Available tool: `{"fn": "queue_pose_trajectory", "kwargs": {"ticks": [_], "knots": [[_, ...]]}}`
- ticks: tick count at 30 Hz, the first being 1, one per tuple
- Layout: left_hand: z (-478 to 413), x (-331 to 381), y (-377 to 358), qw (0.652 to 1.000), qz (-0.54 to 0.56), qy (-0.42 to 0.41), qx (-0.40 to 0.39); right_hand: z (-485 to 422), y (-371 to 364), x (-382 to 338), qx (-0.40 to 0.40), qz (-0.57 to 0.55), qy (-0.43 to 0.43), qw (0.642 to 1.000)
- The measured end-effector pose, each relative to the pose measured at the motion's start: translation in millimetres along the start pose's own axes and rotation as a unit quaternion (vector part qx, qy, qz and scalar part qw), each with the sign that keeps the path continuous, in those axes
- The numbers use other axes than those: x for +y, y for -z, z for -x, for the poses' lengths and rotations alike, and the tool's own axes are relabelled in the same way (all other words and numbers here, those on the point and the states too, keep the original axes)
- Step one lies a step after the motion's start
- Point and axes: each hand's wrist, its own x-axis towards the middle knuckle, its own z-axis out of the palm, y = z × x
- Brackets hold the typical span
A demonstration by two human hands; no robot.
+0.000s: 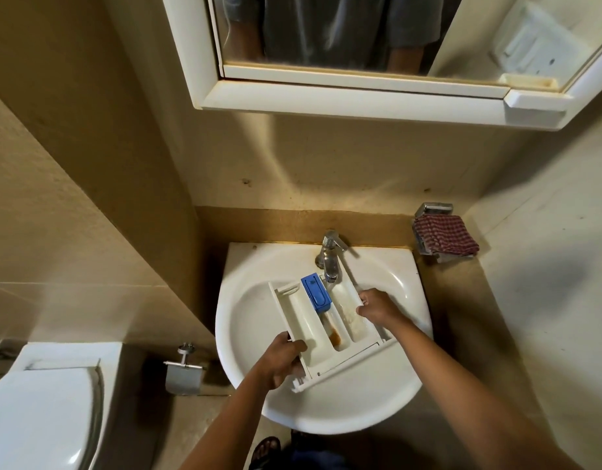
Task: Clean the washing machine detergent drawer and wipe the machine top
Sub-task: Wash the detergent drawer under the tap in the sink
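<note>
Item: detergent drawer [299,320], held over the sink [245,385] under the tap [331,259]
Left hand [281,362]: curled round its near-left corner
Right hand [377,307]: gripping its right wall
Done: drawer out, rinsing apparently begun
Left: brown residue [335,337] in middle compartment; blue insert [315,291] in place; machine top not in view
Nearby: checked cloth [445,237] on desk right of sink; toilet [38,401] at left
Obstruction: tap spout close above drawer's far end

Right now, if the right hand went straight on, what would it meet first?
Likely the blue insert in the detergent drawer, across the right compartment; the tap spout is close, depth unclear.
</note>
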Motion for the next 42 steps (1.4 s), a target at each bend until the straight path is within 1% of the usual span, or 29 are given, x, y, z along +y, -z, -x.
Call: {"fn": "queue_pose_trajectory", "kwargs": {"ticks": [3,7,11,17,20,22,24,27,30,33,38,42], "knots": [[5,-5,-4,0.999,-0.027,0.012,-0.023,6,13,-2,-0.048,0.060,-0.010,0.997],[7,-8,-9,0.998,-0.028,0.040,-0.050,8,26,-7,-0.100,0.098,-0.038,0.989],[12,-6,-8,0.996,-0.035,0.068,-0.050,9,34,-9,-0.166,0.141,-0.070,0.974],[19,-1,2,0.994,-0.015,0.082,-0.073,11,45,-21,-0.225,0.127,-0.098,0.961],[20,0,9,0.991,0.014,0.085,-0.098,13,49,-30,-0.241,0.162,-0.089,0.953],[19,-1,12,0.990,0.022,0.091,-0.108,14,51,-34,-0.236,0.196,-0.076,0.949],[19,-1,14,0.989,0.024,0.091,-0.113,16,53,-35,-0.227,0.195,-0.083,0.951],[21,-1,14,0.990,0.022,0.084,-0.107,19,56,-36,-0.220,0.141,-0.083,0.962],[20,1,11,0.996,-0.014,0.067,-0.060,21,55,-33,-0.181,0.047,-0.089,0.978],[15,5,10,0.998,-0.040,0.050,-0.026,23,51,-25,-0.152,0.014,-0.083,0.985],[4,12,18,0.996,-0.083,0.028,-0.013,29,38,-9,-0.094,-0.054,-0.094,0.990],[-2,15,18,0.994,-0.110,0.014,-0.007,36,25,5,-0.041,-0.069,-0.077,0.994]]}}
